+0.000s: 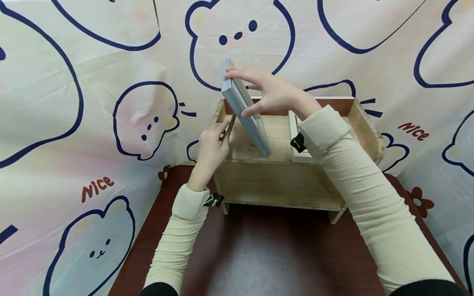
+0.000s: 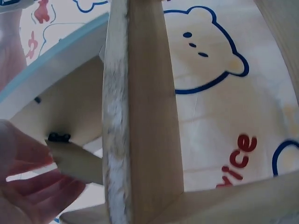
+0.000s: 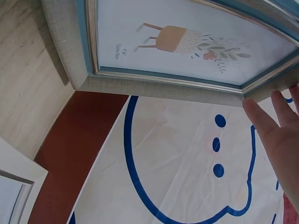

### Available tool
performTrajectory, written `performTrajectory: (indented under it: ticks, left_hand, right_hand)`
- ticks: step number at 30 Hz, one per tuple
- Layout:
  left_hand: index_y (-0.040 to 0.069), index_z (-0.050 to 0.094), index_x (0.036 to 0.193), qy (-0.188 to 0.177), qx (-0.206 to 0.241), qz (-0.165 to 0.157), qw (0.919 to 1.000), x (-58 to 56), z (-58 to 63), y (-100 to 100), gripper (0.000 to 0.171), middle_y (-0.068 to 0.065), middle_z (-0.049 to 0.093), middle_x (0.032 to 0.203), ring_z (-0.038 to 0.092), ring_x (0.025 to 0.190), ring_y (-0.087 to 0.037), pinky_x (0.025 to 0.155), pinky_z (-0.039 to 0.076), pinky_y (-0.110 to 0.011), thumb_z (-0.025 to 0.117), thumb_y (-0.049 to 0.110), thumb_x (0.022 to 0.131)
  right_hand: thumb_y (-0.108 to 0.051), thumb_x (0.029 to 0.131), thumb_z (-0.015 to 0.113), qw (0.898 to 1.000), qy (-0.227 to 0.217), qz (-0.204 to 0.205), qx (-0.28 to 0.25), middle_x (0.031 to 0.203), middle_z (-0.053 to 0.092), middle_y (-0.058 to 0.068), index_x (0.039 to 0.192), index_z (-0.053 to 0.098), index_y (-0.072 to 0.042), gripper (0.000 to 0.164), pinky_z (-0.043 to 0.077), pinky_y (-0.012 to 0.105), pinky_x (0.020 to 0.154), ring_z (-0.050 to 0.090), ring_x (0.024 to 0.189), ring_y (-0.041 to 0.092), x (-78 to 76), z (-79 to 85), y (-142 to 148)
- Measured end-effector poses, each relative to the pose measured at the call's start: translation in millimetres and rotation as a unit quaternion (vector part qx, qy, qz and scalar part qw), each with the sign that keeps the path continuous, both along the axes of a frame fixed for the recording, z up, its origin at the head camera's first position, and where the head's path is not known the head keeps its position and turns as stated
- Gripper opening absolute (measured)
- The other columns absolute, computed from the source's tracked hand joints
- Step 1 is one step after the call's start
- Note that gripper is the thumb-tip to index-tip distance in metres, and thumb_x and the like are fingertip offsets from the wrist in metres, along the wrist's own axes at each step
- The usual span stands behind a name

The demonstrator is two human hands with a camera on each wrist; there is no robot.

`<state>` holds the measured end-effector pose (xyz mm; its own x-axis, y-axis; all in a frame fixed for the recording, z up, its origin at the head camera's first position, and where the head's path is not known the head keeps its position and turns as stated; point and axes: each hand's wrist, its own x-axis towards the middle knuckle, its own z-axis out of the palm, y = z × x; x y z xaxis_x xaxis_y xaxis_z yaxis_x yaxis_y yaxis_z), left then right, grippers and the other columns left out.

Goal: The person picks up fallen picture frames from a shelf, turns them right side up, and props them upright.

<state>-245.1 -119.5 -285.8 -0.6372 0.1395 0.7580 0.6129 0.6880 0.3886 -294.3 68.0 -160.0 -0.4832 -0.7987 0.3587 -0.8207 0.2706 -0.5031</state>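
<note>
A blue-grey picture frame (image 1: 256, 136) stands tilted over the top shelf, its lower edge close to the shelf's front. My right hand (image 1: 275, 95) grips it, fingers at its upper edge and thumb along the side. Its printed insert (image 3: 175, 44) shows a chair and flowers in the right wrist view. At the frame's back, my left hand (image 1: 212, 149) pinches the brown stand leg (image 1: 231, 125). In the left wrist view this stand leg (image 2: 77, 163) is swung out from the backing at a black hinge (image 2: 59, 137).
The wooden shelf unit (image 1: 281, 183) has raised side walls and stands on a dark red-brown table (image 1: 274, 259). A white frame (image 1: 295, 142) sits on the shelf, partly behind my right sleeve. A cartoon-printed cloth (image 1: 148, 123) hangs behind and at both sides.
</note>
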Motion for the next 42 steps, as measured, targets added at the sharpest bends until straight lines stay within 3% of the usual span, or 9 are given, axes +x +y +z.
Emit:
performTrajectory:
  ticks: [4,6,8,11,16,19,27,39,42]
  left_hand:
    - [-0.01,0.06,0.106,0.078,0.087,-0.013,0.9931,6.5,-7.8,10.0,0.03,-0.022,0.062,0.096,0.059,0.085,-0.032,0.071,0.049,-0.039,0.058,-0.002,0.077]
    - [-0.01,0.059,0.104,0.096,0.126,-0.039,0.9866,9.6,-10.5,17.3,0.031,-0.022,0.061,0.092,0.058,0.08,-0.031,0.067,0.049,-0.038,0.06,0.0,0.075]
    - [-0.01,0.058,0.106,0.088,0.156,-0.069,0.9813,12.2,-13.3,25.3,0.034,-0.021,0.061,0.091,0.058,0.078,-0.029,0.064,0.05,-0.036,0.063,0.001,0.074]
    - [-0.011,0.056,0.111,0.046,0.187,-0.112,0.9748,14.3,-17.7,36.1,0.039,-0.022,0.061,0.092,0.058,0.076,-0.028,0.061,0.051,-0.036,0.068,0.001,0.075]
    - [-0.009,0.053,0.116,-0.001,0.216,-0.148,0.9652,12.4,-23.3,49.3,0.046,-0.023,0.06,0.09,0.058,0.077,-0.031,0.062,0.051,-0.04,0.071,0.004,0.076]
    - [-0.008,0.053,0.116,-0.004,0.226,-0.143,0.9635,10.5,-24.7,54.8,0.048,-0.02,0.061,0.086,0.059,0.074,-0.029,0.06,0.051,-0.039,0.073,0.006,0.074]
    - [-0.005,0.051,0.11,0.003,0.222,-0.088,0.9711,6.4,-24.6,61.4,0.043,-0.013,0.06,0.079,0.059,0.068,-0.02,0.057,0.05,-0.027,0.072,0.008,0.075]
    - [-0.008,0.05,0.113,0.018,0.229,-0.095,0.9686,4.9,-25.8,58.8,0.045,-0.016,0.061,0.08,0.06,0.068,-0.022,0.058,0.052,-0.029,0.07,0.005,0.075]
    - [-0.006,0.053,0.112,0.051,0.199,-0.052,0.9773,4.8,-28.1,58.9,0.045,-0.016,0.059,0.088,0.057,0.078,-0.024,0.069,0.049,-0.031,0.072,0.011,0.075]
  right_hand:
    - [-0.007,0.074,0.071,1.0,-0.027,0.008,0.006,0.152,0.012,-0.001,0.143,0.028,-0.011,0.082,0.023,0.047,0.105,0.014,0.135,0.013,-0.9,-2.8,1.1]
    - [-0.008,0.075,0.069,0.999,-0.042,0.007,-0.003,0.152,0.01,-0.001,0.144,0.027,-0.011,0.08,0.022,0.047,0.106,0.013,0.136,0.012,-1.2,-3.2,2.2]
    - [-0.01,0.077,0.066,0.998,-0.056,0.003,-0.015,0.152,0.01,-0.001,0.143,0.028,-0.011,0.077,0.021,0.046,0.106,0.013,0.135,0.012,-1.8,-3.1,3.2]
    - [-0.014,0.079,0.063,0.998,-0.062,-0.011,-0.024,0.152,0.011,-0.001,0.143,0.029,-0.012,0.073,0.021,0.045,0.106,0.014,0.135,0.011,-3.0,-2.7,4.1]
    - [-0.018,0.08,0.062,0.997,-0.07,-0.021,-0.028,0.151,0.014,-0.001,0.143,0.031,-0.014,0.071,0.021,0.047,0.106,0.014,0.135,0.012,-6.9,-3.0,3.4]
    - [-0.017,0.078,0.066,0.997,-0.066,-0.017,-0.025,0.151,0.014,-0.001,0.142,0.032,-0.014,0.073,0.022,0.048,0.105,0.014,0.135,0.011,-9.8,-3.3,2.8]
    - [-0.013,0.076,0.072,0.999,-0.045,-0.021,-0.009,0.151,0.013,-0.001,0.142,0.03,-0.014,0.078,0.023,0.051,0.103,0.016,0.135,0.014,-13.9,-3.8,2.6]
    - [-0.018,0.076,0.074,0.999,-0.012,-0.041,-0.006,0.151,0.016,0.003,0.141,0.033,-0.014,0.076,0.028,0.056,0.099,0.019,0.134,0.017,-14.7,-4.4,-1.3]
    - [-0.018,0.076,0.074,0.999,-0.009,-0.044,-0.005,0.151,0.015,0.003,0.141,0.033,-0.014,0.076,0.028,0.056,0.098,0.019,0.134,0.017,-14.6,-4.5,-1.6]
